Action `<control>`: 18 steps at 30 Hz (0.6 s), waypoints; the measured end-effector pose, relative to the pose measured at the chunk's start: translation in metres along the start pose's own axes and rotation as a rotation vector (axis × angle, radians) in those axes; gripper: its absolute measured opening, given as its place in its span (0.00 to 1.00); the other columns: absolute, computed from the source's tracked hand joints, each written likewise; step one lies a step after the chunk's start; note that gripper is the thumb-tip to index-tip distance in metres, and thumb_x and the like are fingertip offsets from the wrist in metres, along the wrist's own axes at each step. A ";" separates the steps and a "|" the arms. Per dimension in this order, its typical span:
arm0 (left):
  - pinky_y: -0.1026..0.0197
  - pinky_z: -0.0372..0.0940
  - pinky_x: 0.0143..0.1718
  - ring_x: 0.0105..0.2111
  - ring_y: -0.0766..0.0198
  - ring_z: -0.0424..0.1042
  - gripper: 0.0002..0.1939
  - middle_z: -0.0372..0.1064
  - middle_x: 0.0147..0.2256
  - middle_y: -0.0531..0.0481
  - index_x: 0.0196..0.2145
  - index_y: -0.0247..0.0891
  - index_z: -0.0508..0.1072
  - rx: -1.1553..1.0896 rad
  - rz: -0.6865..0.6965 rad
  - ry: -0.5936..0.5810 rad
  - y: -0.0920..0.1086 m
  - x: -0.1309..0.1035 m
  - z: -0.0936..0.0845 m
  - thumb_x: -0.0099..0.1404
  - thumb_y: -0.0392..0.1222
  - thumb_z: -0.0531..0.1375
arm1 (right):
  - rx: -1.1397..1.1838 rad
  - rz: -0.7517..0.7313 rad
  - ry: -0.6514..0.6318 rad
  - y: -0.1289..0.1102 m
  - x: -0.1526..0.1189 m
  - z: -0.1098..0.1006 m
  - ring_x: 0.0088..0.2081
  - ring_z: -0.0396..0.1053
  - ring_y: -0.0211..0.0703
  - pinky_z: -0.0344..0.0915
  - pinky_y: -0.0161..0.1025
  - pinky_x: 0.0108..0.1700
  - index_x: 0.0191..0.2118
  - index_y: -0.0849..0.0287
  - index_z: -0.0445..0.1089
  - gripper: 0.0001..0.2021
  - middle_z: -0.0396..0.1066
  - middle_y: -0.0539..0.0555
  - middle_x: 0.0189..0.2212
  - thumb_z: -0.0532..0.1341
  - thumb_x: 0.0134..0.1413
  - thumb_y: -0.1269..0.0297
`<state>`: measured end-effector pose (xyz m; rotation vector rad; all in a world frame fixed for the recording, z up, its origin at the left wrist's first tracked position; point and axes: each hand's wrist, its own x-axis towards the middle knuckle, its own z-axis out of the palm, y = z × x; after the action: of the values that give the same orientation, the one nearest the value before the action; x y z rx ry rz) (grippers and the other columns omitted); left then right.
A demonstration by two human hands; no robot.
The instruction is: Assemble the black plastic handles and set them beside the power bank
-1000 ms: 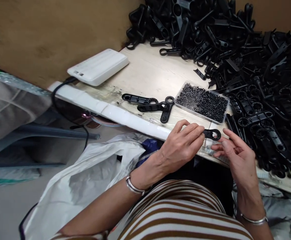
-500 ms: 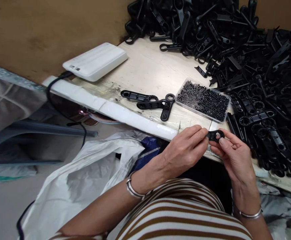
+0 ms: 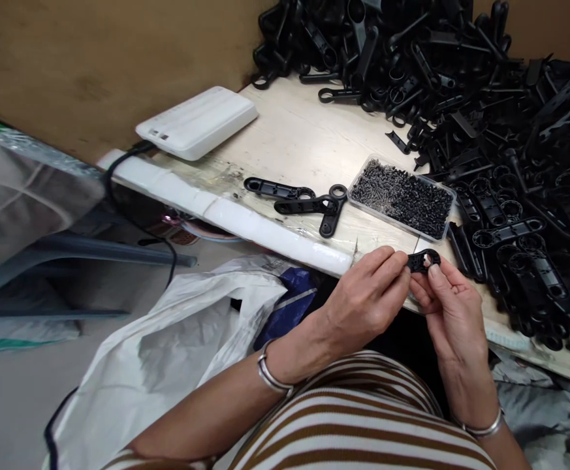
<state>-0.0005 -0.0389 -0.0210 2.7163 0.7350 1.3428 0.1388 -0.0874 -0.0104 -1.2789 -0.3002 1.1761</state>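
Between the fingertips of both hands, just over the near edge of the worktable (image 3: 289,130), a black plastic ring-ended arm (image 3: 422,261) is pointing its open ring toward the right. The left hand (image 3: 363,300) is pinching its left end, fingers bunched together and covering that end. The right hand (image 3: 456,320) is gripping the ring end between thumb and fingers, the thumb resting by the ring opening. Metal bangles (image 3: 271,372) are circling both wrists, above a brown-and-white striped top (image 3: 353,418).

Just beyond the hands, a clear rectangular tray (image 3: 397,226) is holding tiny metallic pieces (image 3: 375,186) on its left and small black pieces (image 3: 426,209) on its right. Left of the tray, three loose black arms (image 3: 299,205) are lying close together, two overlapping. Farther left, a white plastic case (image 3: 199,123) is resting with a black cable (image 3: 111,186) running from it over the edge. To the right and far side, a large heap of black plastic parts (image 3: 500,130) is spreading across the table. Below the left forearm, a white plastic bag (image 3: 181,346) is hanging open.
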 end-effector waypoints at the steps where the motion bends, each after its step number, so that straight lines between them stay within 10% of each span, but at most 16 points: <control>1: 0.54 0.74 0.42 0.41 0.58 0.70 0.10 0.73 0.37 0.37 0.35 0.29 0.71 0.002 -0.002 0.003 0.000 0.000 0.000 0.68 0.28 0.51 | 0.001 -0.003 -0.002 0.001 0.000 0.001 0.33 0.77 0.35 0.76 0.32 0.40 0.39 0.60 0.76 0.13 0.78 0.51 0.36 0.72 0.45 0.66; 18: 0.55 0.71 0.46 0.41 0.59 0.69 0.11 0.72 0.39 0.37 0.35 0.28 0.71 -0.102 -0.044 -0.059 -0.005 -0.002 -0.003 0.70 0.29 0.49 | -0.078 -0.010 -0.017 0.004 0.002 -0.002 0.33 0.78 0.38 0.77 0.35 0.40 0.39 0.61 0.76 0.13 0.78 0.53 0.38 0.72 0.46 0.65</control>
<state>-0.0057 -0.0360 -0.0213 2.6321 0.6974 1.2496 0.1389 -0.0875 -0.0149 -1.3342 -0.3679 1.1765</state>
